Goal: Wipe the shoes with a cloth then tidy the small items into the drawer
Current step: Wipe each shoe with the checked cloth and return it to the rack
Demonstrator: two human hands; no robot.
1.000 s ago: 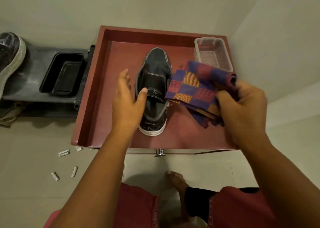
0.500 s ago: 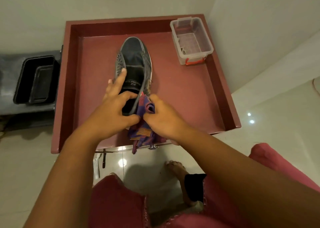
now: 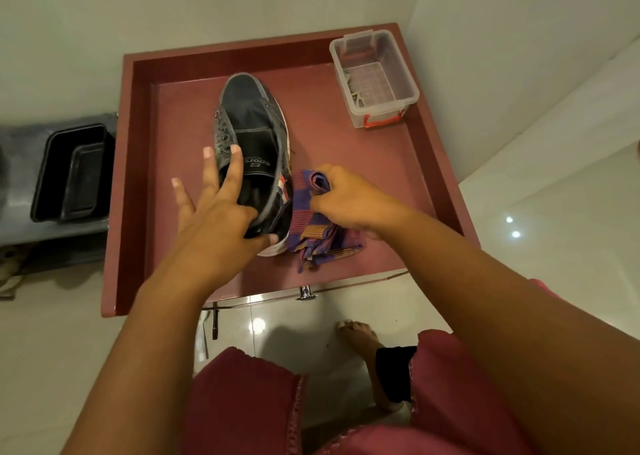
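Observation:
A dark sneaker (image 3: 249, 115) with a white sole lies in the red open drawer (image 3: 346, 150), toe pointing away from me. My left hand (image 3: 214, 219) holds its heel end, with the thumb hooked round the heel rim and the fingers spread over the opening and left side. My right hand (image 3: 349, 202) grips a bunched purple, red and orange checked cloth (image 3: 311, 226) and holds it against the shoe's right side near the heel. The cloth's loose end trails on the drawer floor.
A clear plastic box (image 3: 375, 77) with a red latch stands in the drawer's far right corner. A metal knob (image 3: 304, 292) sticks out below the front edge. A black tray (image 3: 74, 174) sits on a grey shelf to the left. My knees and a bare foot are below.
My right hand has carried the cloth from behind the heel to the shoe's right side. My left hand's fingers have spread out over the shoe opening.

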